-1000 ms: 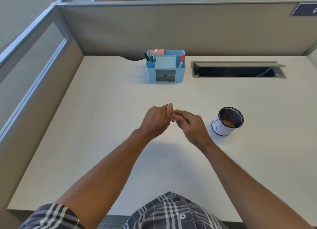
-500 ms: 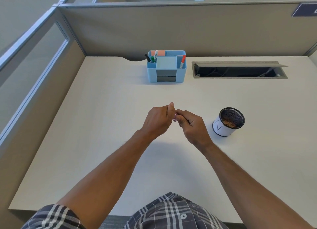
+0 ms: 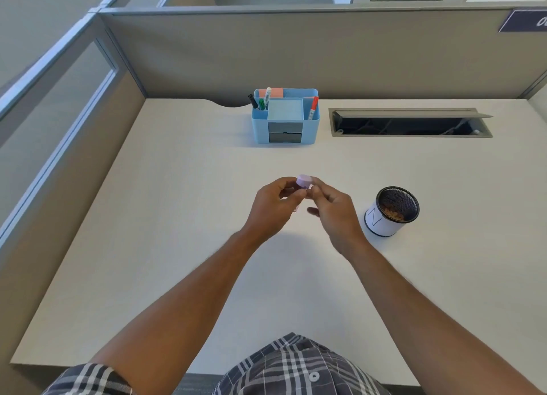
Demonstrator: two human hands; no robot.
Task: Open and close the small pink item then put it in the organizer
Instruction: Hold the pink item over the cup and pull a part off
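Both hands hold the small pink item (image 3: 304, 181) above the tabletop (image 3: 177, 217): left hand (image 3: 273, 206) and right hand (image 3: 331, 208) pinch it with narrow fingers. Such a light pinch may let it slip before reaching the far organizer (image 3: 285, 116).

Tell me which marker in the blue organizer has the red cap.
The red-capped marker, alone in the organizer's right-hand compartment. The black, green and white ones crowd the left compartment.
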